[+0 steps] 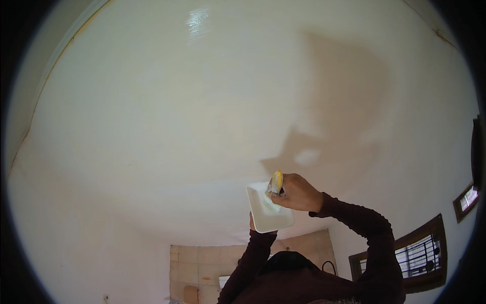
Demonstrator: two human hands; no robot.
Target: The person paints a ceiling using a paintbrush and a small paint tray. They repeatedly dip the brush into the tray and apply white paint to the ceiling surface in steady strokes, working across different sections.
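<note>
A white rectangular tray (273, 221) with rounded corners is held up in front of my chest, its inside facing me. Behind its left side, my left hand (251, 222) supports it, with most of the fingers hidden by the tray. My right hand (299, 193) is closed around a paintbrush (276, 181) with a yellow, white-smeared handle. The brush's lower end is inside the upper part of the tray, where something whitish shows; the bristles are hard to make out.
A large pale wall (177, 116) fills most of the view, with a shiny patch (198, 21) near the top and my shadow at right. A barred window (420, 256) with a brown frame is at lower right. Beige tiles (195, 258) show at the bottom.
</note>
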